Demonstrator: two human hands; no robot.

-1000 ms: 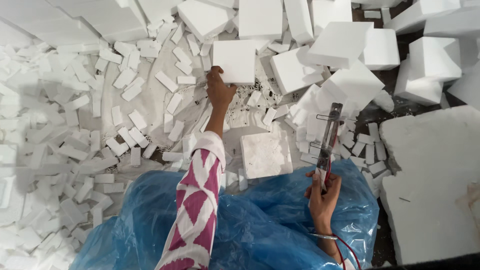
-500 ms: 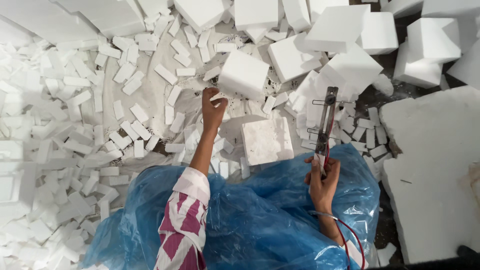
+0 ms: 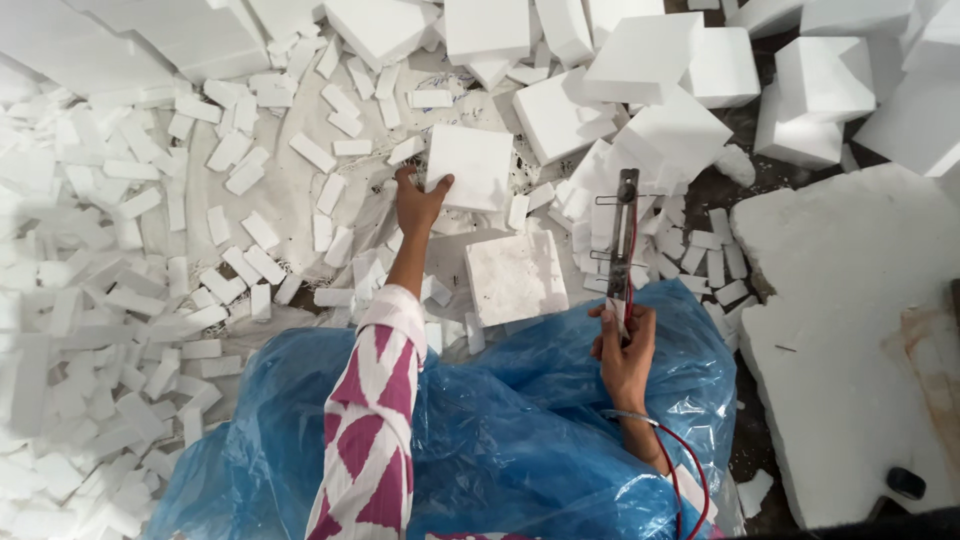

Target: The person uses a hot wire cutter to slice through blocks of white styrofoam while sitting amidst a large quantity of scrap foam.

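Foam block [image 3: 470, 167] gripped at its lower left edge by my left hand [image 3: 417, 205]; my right hand [image 3: 624, 345] clasps the wire cutter [image 3: 622, 240].

The left arm, in a pink-and-white patterned sleeve, stretches toward twelve o'clock, its left hand [image 3: 418, 203] pinching with thumb and fingers spread at the wrist's end. The right hand [image 3: 625, 345] sits at about four o'clock from it, forearm short and bare, fingers apparently curled tight, knuckles facing up.
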